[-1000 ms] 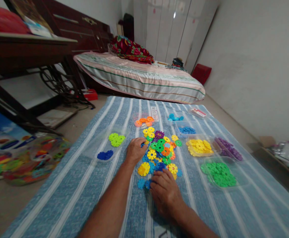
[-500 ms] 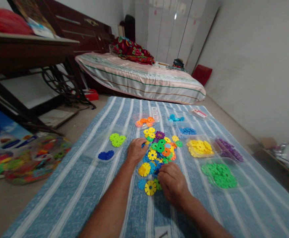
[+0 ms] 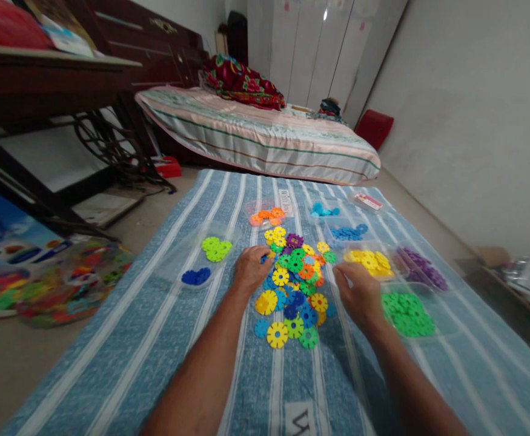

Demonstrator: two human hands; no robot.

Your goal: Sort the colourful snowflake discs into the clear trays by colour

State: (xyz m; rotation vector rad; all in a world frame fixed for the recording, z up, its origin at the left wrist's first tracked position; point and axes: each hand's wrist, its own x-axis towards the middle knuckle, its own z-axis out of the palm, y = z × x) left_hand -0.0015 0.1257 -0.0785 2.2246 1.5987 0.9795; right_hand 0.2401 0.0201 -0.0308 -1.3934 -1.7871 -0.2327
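A heap of colourful flower-shaped plastic discs [image 3: 294,284] lies on a blue striped mat [image 3: 165,339]. My left hand [image 3: 250,269] rests on the heap's left edge, fingers curled down over some discs. My right hand [image 3: 360,295] hovers to the right of the heap, between it and the trays, with its fingers bent together; what it holds, if anything, is hidden. Just right of that hand are a clear tray of yellow discs [image 3: 370,261] and a tray of green discs [image 3: 409,313].
More clear trays ring the heap: purple [image 3: 421,271], blue [image 3: 349,232], light blue [image 3: 323,211], orange [image 3: 267,216], lime [image 3: 215,247], dark blue [image 3: 195,277]. A mattress [image 3: 265,136] lies beyond the mat. A dark table [image 3: 42,79] and a toy bag [image 3: 65,284] stand left.
My right hand left the near edge of the heap and swung up and right toward the yellow and green trays, uncovering several discs. My left hand stayed on the heap.
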